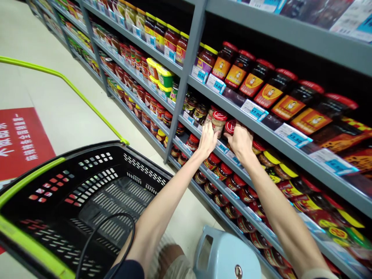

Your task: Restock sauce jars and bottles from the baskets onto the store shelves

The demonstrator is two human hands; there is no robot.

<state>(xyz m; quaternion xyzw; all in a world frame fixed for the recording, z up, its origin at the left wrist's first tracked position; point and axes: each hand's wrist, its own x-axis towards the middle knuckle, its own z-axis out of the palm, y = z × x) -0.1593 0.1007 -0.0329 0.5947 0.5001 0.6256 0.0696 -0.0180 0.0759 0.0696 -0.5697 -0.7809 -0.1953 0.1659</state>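
Note:
Both my hands reach into a middle shelf of the rack. My left hand [208, 138] is closed at a glass jar with pale contents and a red lid [217, 123], its thumb on the near side and its fingers partly hidden behind. Just to the right, my right hand [241, 140] curls over another red-lidded jar [230, 127], covering most of it. The two jars stand close together at the shelf's front edge. Dark-labelled jars [200, 113] are on their left.
A black shopping basket with green trim [116, 149] stands at my left, its green handle [87, 104] raised. Below me is a light blue stool [232, 254]. Shelf rails [229, 102] with price tags run above and below my hands. Dark jars with red lids [266, 83] line the shelf above.

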